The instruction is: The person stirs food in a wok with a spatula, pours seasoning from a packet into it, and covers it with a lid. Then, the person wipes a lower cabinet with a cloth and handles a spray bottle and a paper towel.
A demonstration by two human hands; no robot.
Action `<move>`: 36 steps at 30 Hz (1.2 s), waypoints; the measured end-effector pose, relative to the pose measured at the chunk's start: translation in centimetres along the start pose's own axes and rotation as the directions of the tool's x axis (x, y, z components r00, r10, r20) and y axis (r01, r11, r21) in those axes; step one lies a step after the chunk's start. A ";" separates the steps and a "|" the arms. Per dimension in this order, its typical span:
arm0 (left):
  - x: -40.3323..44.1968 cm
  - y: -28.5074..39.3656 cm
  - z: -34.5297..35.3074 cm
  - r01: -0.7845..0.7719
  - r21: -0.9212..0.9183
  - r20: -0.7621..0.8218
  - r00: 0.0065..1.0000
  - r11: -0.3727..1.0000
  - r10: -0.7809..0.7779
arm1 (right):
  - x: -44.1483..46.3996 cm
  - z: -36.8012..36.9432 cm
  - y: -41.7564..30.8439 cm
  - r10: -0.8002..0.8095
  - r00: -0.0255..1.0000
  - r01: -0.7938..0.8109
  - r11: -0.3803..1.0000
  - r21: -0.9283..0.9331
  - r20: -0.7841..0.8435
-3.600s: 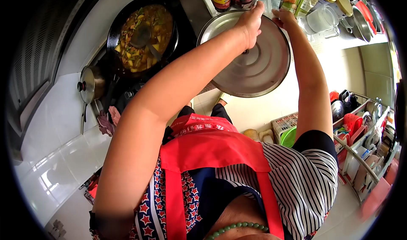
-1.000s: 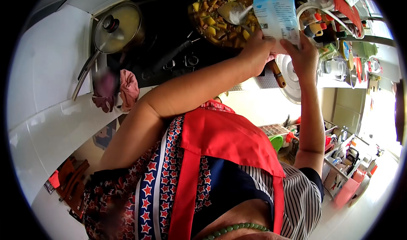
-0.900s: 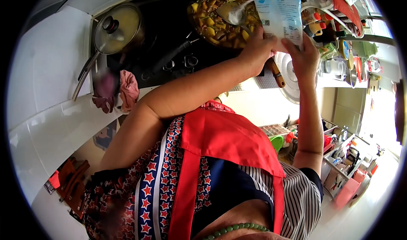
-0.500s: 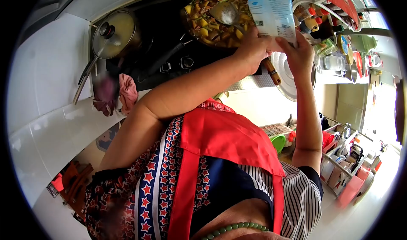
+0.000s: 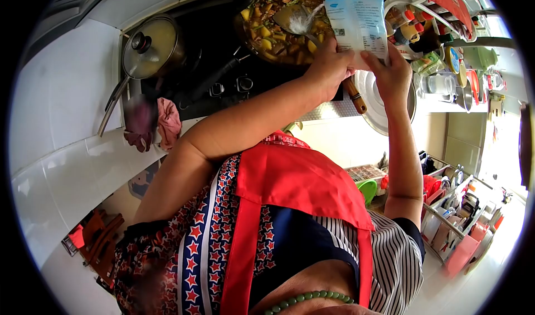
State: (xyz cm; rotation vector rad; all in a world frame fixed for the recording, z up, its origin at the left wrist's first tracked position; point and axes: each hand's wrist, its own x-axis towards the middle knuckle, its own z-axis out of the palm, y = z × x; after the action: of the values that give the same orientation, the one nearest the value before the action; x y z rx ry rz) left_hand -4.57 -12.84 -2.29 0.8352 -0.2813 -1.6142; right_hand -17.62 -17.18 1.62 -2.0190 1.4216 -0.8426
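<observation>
My left hand (image 5: 330,67) is closed around the handle of a metal spatula (image 5: 292,20), whose wooden end (image 5: 354,96) sticks out below it. The spatula's blade is over the stew in a dark wok (image 5: 241,39), with white grains heaped on it. My right hand (image 5: 393,72) grips the lower corner of a blue-and-white packet (image 5: 356,22), tilted toward the blade. A white stream runs from the packet's left side onto the spatula. My left fingers touch the packet's lower edge; their exact hold is partly hidden. Potato chunks and green pieces sit in brown sauce (image 5: 273,42).
A glass-lidded pot (image 5: 153,47) stands on the black hob (image 5: 206,25) at left. Cloths (image 5: 167,123) hang at the counter edge. A white lid (image 5: 370,100) lies below my hands. Bottles and jars (image 5: 412,31) crowd the right, near a dish rack (image 5: 457,215).
The white stream and scattered grains on the spatula have become more visible. Both hands and the packet stay almost in the same place.
</observation>
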 end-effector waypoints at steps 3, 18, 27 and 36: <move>0.3 0.2 0.1 -0.080 0.074 0.032 0.996 0.994 0.077 | -0.2 0.0 0.1 -0.007 0.999 0.008 0.999 0.034 -0.040; 9.4 -4.3 8.5 -0.754 0.635 0.580 0.608 0.167 0.543 | 1.4 -9.4 8.4 0.166 0.975 -0.142 0.977 0.159 -0.147; 19.9 -13.6 18.0 -0.428 0.759 0.403 0.901 0.491 0.162 | 5.9 -17.1 22.6 0.261 0.940 -0.248 0.965 0.085 -0.221; 26.9 -20.6 18.8 0.261 0.623 -0.049 0.954 0.737 -0.296 | 8.4 -13.4 38.0 0.389 0.904 -0.406 0.911 -0.076 -0.177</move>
State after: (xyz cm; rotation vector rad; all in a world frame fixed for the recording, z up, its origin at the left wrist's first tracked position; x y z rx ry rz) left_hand -32.60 -38.16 -11.05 1.3970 -0.7970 -1.8508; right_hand -49.06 -37.73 -15.21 -1.6722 1.9253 -0.7670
